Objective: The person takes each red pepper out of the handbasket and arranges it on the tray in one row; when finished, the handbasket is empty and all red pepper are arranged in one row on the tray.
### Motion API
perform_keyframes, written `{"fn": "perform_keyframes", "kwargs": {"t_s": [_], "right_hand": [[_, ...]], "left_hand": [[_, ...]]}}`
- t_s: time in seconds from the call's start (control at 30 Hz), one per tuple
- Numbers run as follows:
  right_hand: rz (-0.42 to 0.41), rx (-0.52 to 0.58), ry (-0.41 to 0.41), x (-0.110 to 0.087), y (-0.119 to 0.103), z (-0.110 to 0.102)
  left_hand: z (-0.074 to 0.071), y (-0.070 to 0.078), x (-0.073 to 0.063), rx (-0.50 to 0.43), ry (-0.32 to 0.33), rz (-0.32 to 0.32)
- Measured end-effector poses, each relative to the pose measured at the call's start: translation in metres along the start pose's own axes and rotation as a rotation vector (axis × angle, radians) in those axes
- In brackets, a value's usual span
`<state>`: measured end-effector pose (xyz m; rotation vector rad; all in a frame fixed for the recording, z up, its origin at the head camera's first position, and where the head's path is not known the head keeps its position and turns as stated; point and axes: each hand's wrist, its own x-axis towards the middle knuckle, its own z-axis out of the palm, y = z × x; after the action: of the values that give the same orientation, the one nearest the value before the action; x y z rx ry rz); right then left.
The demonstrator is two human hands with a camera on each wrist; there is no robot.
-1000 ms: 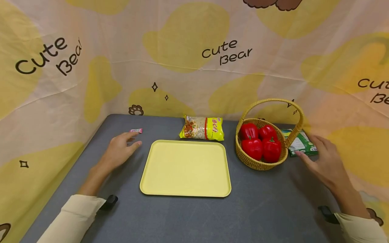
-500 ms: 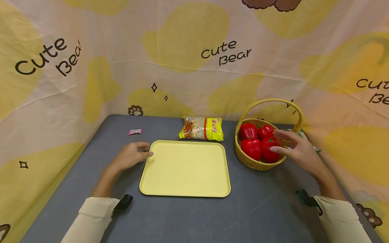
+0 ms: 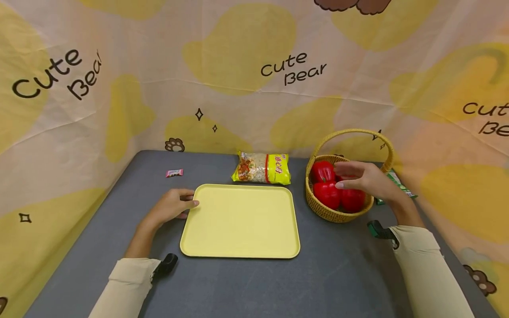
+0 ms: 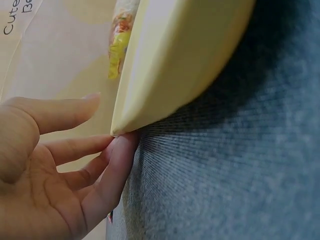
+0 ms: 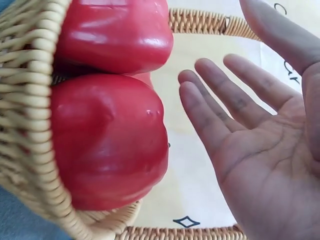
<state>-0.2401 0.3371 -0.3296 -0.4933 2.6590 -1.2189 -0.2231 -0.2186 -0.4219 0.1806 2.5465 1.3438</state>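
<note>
My left hand [image 3: 171, 205] is at the left edge of a pale yellow tray [image 3: 240, 221]. In the left wrist view its fingertips [image 4: 125, 142] touch the tray's edge from the side and below, while the thumb stands apart from it. Over a round wicker basket [image 3: 332, 216] with a tall handle hovers my right hand [image 3: 362, 179], its fingers extended and nothing in its grasp. Several red bell peppers [image 3: 327, 194] fill the basket, some partly hidden by that hand. The right wrist view shows a gap between the fingers and the nearest bell pepper [image 5: 110, 145].
Behind the tray lies a yellow, partly clear food packet [image 3: 260, 168]. A small pink wrapped sweet [image 3: 174, 173] is at the back left of the grey table [image 3: 254, 287]. A green packet [image 3: 401, 184] shows behind my right forearm. Patterned cloth hangs around the table.
My left hand has moved right and nearer from beside the pink sweet to the tray's edge. My right hand has moved left from the green packet to above the peppers.
</note>
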Motion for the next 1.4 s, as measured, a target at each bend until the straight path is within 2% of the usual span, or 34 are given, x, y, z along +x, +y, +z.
{"fn": "perform_keyframes", "kwargs": {"t_s": [0.23, 0.5, 0.77, 1.03, 1.4], "right_hand": [[0.025, -0.042, -0.105, 0.018, 0.002, -0.005], [0.074, -0.040, -0.171, 0.032, 0.000, -0.005], [0.081, -0.053, -0.255, 0.042, 0.003, 0.000], [0.077, -0.087, -0.273, 0.048, 0.005, 0.003], [0.093, -0.200, -0.270, 0.047, 0.004, 0.004]], "left_hand": [[-0.001, 0.000, 0.001, -0.013, -0.002, -0.004], [0.001, -0.001, 0.003, -0.022, -0.004, -0.009], [0.001, -0.002, 0.002, -0.054, -0.003, 0.002], [0.002, -0.002, 0.001, -0.059, -0.007, 0.012], [0.000, -0.005, 0.001, -0.060, 0.002, -0.007]]}}
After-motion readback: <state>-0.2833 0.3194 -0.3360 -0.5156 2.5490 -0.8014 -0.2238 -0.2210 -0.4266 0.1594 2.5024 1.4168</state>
